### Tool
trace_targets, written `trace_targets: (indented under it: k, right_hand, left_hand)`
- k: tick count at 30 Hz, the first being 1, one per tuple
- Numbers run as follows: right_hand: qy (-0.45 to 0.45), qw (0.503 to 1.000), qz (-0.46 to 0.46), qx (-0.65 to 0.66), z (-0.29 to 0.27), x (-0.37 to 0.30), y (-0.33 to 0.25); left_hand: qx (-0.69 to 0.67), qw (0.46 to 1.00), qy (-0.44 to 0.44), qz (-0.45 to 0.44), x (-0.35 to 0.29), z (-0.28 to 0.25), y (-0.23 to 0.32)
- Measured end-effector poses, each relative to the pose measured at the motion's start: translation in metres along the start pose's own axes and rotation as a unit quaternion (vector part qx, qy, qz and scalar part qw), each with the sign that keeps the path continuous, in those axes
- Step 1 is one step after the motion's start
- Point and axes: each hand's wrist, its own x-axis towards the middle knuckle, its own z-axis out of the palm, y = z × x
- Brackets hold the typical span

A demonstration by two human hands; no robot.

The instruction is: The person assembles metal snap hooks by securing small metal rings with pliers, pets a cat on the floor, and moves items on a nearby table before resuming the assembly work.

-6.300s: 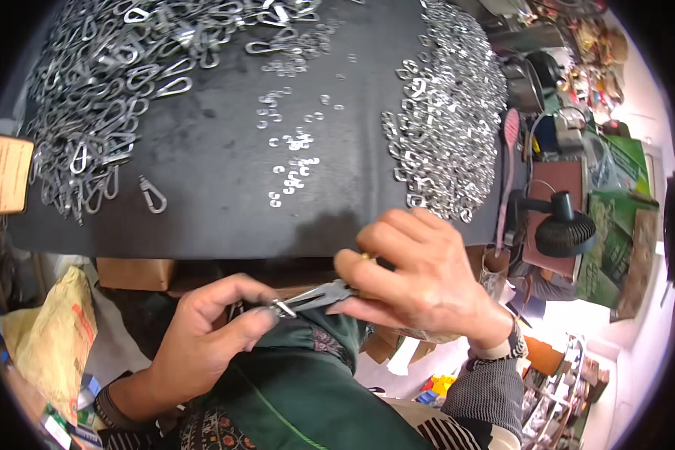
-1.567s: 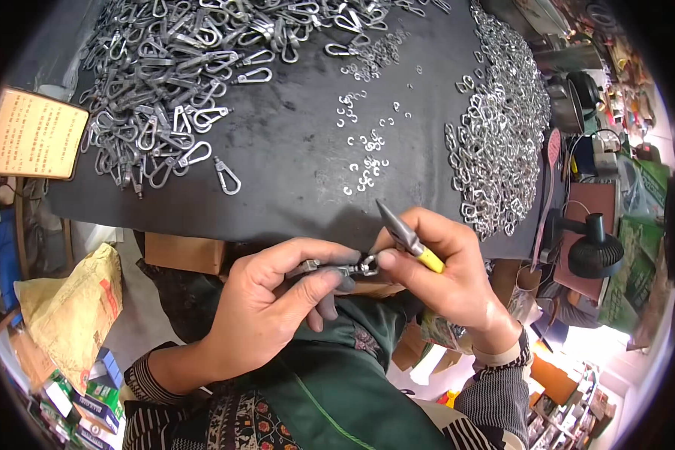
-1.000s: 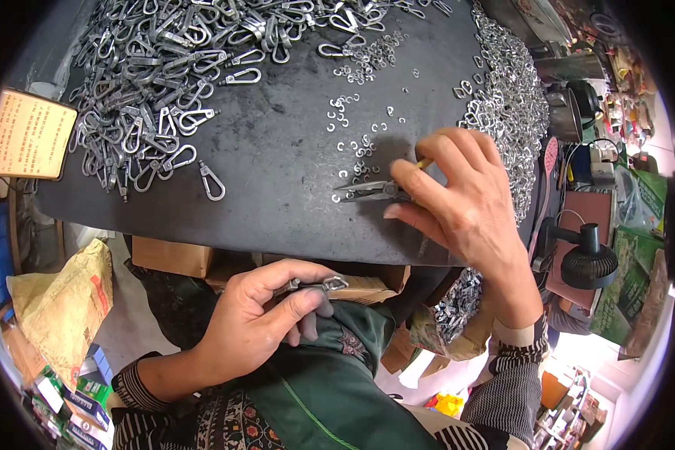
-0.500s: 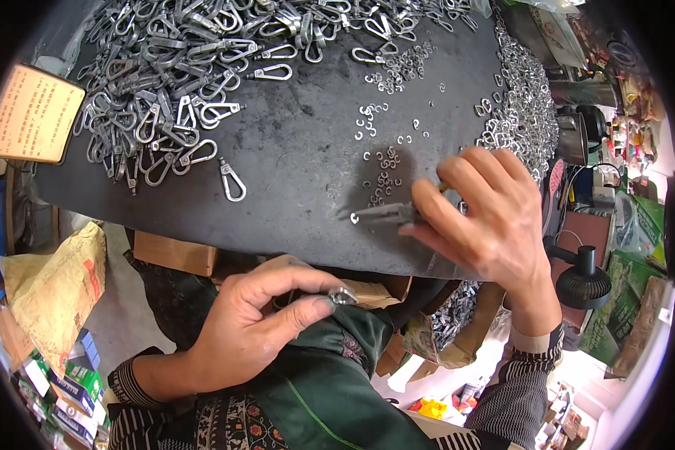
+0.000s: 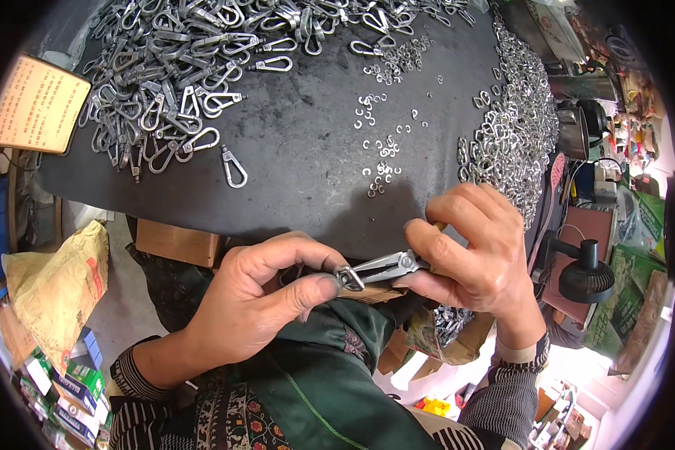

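My left hand [image 5: 259,300] is closed, pinching a metal snap hook [image 5: 350,279] between thumb and forefinger; most of the hook is hidden by the fingers, and a small metal loop sticks out at its end. My right hand [image 5: 476,251] is wrapped round the handles of needle-nose pliers [image 5: 388,265]. The pliers' tips reach the end of the snap hook, just in front of the table edge. Whether a small ring sits in the jaws cannot be made out. Small open C-shaped rings [image 5: 385,169] lie scattered on the dark table [image 5: 292,150] beyond my hands.
A large pile of snap hooks [image 5: 195,60] covers the table's far left, with one single hook [image 5: 234,166] nearer. Shiny metal links [image 5: 514,127] are heaped along the right side. A lit tablet [image 5: 37,105] stands at the left; a small black fan [image 5: 586,274] is at the right.
My right hand has drawn the pliers back from the small rings on the table, toward me, bringing their tips to the snap hook. The left hand has stayed nearly in place.
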Motion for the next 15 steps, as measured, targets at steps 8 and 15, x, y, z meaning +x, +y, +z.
trace_targets:
  k: [8, 15]
  right_hand:
    - [-0.039, 0.996, 0.079, -0.006, -0.007, -0.028, -0.029]
    - [-0.011, 0.996, 0.085, 0.016, -0.013, -0.033, -0.028]
  left_hand:
    - [0.013, 0.999, 0.004, -0.033, -0.012, 0.01, -0.01]
    - [0.041, 0.998, -0.04, -0.036, -0.005, 0.014, -0.007]
